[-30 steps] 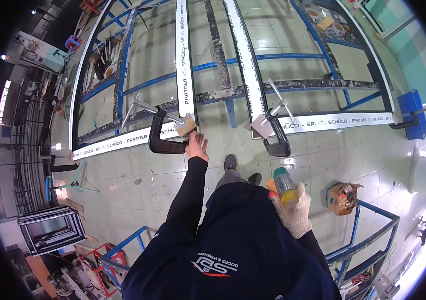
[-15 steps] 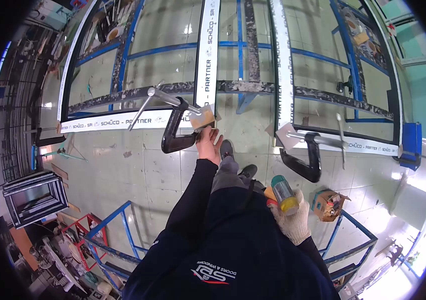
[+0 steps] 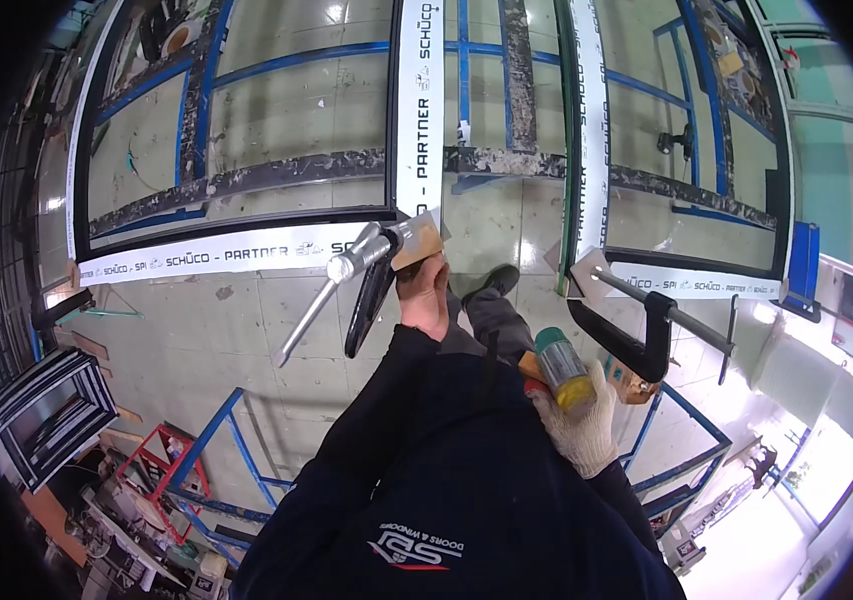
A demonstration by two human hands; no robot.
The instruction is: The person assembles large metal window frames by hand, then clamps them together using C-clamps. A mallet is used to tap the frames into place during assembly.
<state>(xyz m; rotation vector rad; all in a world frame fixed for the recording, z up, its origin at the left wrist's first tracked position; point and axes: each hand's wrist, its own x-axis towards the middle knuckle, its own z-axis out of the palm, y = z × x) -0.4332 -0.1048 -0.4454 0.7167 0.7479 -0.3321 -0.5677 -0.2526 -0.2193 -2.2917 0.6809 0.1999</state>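
My bare left hand (image 3: 426,300) is at the near corner of the left frame, its fingers closed around the lower edge of a tan wooden block (image 3: 418,240); some fingertips are hidden. Beside it, a black C-clamp (image 3: 368,305) with a silver screw (image 3: 351,262) is fitted at that corner. My right hand (image 3: 584,425), in a white knit glove, holds a clear bottle (image 3: 561,365) with a green cap and yellow lower part against my body. An orange and red item (image 3: 533,372) shows beside the bottle, partly hidden. Another C-clamp (image 3: 651,340) sits at the right frame's corner.
The white-taped left frame (image 3: 236,252) and right frame (image 3: 686,280) rest on a blue metal stand (image 3: 296,70). Behind me are blue trestles (image 3: 211,440) at both sides, a cardboard box (image 3: 634,382) and stacked black-and-white frames (image 3: 54,415).
My view has shifted and turned slightly. The left clamp's handle now points down towards me. My left hand stays at the corner, its fingers closer together; my right hand still holds the bottle.
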